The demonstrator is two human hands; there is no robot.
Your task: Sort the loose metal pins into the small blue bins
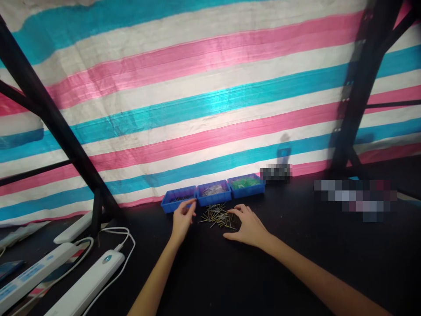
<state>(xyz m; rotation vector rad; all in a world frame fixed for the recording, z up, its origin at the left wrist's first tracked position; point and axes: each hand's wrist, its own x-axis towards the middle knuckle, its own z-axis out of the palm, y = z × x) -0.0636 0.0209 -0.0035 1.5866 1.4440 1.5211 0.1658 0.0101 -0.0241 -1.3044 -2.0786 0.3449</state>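
A loose pile of thin metal screws or pins, gold and silver in colour, lies on the black table between my hands. My right hand is at the pile's right side, thumb and fingers spread apart around its edge. To the left, my left hand is raised near the front of a blue bin, its fingers apart and nothing visible in them. Behind the pile stand three blue bins in a row: the left bin holds small dark pieces, the middle bin clear pieces, the right bin green pieces.
White power strips with a looped white cable lie at the left. Black frame posts slant up on both sides before a striped tarp. Blurred-out items sit at the right of the table.
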